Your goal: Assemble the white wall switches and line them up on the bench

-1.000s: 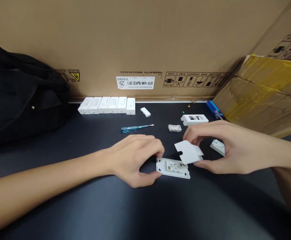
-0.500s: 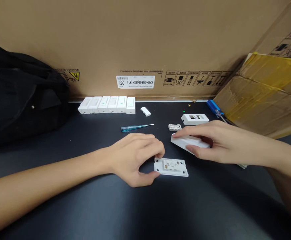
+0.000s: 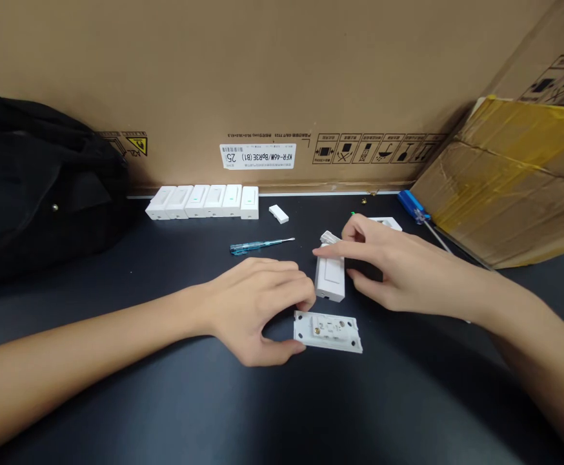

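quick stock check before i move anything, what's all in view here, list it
switch modules: 6, white, in a row at the back of the bench
small switch piece: 1, white, right of that row
tester screwdriver: 1, blue and metal, mid-bench
screwdriver: 1, blue handle, back right
switch frame: 1, white, back right, partly behind the right hand
small fitting: 1, white, behind the right fingers
switch cover: 1, white, at the right hand
switch base plate: 1, white with brass screws, at the left hand
bag: 1, black, far left
cardboard sheet: 1, brown, behind the bench, white label
taped cardboard: 1, brown and yellow, right
bench top: 1, black, under everything
left hand: 1, on the switch base plate
right hand: 1, on the switch cover
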Demonstrator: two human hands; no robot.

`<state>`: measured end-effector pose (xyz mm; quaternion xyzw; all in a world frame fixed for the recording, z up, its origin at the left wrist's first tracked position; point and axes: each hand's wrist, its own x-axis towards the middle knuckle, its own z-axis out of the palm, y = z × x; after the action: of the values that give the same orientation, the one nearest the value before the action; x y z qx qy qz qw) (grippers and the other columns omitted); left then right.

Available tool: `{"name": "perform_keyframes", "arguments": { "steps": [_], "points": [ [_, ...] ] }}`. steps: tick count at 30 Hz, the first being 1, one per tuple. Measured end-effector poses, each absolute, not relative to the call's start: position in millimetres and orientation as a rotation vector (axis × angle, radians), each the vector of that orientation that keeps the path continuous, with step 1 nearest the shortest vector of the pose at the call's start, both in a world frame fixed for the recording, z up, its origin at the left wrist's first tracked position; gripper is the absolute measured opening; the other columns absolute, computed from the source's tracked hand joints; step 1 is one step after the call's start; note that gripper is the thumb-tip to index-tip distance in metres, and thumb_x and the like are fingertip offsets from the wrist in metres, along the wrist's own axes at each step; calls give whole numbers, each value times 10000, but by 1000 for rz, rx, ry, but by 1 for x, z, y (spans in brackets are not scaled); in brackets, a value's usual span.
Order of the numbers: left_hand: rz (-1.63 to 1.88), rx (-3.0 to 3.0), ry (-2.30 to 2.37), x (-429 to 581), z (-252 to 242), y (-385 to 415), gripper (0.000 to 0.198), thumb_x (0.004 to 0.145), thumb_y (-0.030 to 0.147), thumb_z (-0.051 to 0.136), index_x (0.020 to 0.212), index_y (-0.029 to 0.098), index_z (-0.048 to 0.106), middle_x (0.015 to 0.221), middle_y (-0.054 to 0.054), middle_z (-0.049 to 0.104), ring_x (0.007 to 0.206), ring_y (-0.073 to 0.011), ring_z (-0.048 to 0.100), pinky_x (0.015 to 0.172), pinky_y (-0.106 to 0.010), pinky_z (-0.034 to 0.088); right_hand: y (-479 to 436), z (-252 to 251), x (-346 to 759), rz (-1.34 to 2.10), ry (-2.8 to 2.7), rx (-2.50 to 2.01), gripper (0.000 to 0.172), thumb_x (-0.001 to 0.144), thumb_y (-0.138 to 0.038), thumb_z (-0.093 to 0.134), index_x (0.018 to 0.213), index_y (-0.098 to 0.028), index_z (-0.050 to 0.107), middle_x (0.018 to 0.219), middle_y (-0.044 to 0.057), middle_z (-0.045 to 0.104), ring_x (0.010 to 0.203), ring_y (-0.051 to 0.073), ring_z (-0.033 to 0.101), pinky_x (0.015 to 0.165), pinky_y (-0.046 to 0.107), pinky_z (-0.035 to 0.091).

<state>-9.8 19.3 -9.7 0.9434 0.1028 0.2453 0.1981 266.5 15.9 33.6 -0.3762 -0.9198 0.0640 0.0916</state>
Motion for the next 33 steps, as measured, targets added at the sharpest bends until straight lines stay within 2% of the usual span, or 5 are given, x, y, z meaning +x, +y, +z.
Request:
{"name": "perform_keyframes", "arguments": {
  "steps": [5,9,13,17,33],
  "points": [
    [735,2522,328,-11,-12,20,315,757,267,740,938,223,487,874,-10,629,737,-170,577,657,-305,469,13,35,260,190,-2768,-1026,341,829,-179,633,1155,-201,732,1180,142,574,1016,284,578,848,431,497],
    [805,2402,342,-12,-13,21,356,744,260,768,958,219,486,895,-17,627,742,-159,587,679,-293,506,17,39,268,152,-2753,-1093,170,819,-237,654,986,-203,653,1051,109,627,928,280,578,781,413,466],
    [869,2328,341,-12,-13,23,347,769,252,782,983,209,512,912,-27,649,776,-156,635,717,-278,552,20,52,283,191,-2627,-1210,199,833,-341,718,984,-232,650,975,68,678,859,262,618,720,380,460],
    [947,2283,319,-11,-13,25,370,784,251,814,1004,208,519,926,-36,680,785,-149,660,731,-268,592,11,68,281,488,-2554,-1198,256,840,-451,778,971,-259,670,895,30,712,754,229,635,677,366,474],
    [975,1970,311,-6,-15,27,507,717,223,965,995,198,542,916,-11,711,793,-120,734,793,-228,674,1,60,260,777,-2710,-1187,201,858,-418,756,942,-245,699,881,13,709,776,185,634,675,305,467]
  ]
}}
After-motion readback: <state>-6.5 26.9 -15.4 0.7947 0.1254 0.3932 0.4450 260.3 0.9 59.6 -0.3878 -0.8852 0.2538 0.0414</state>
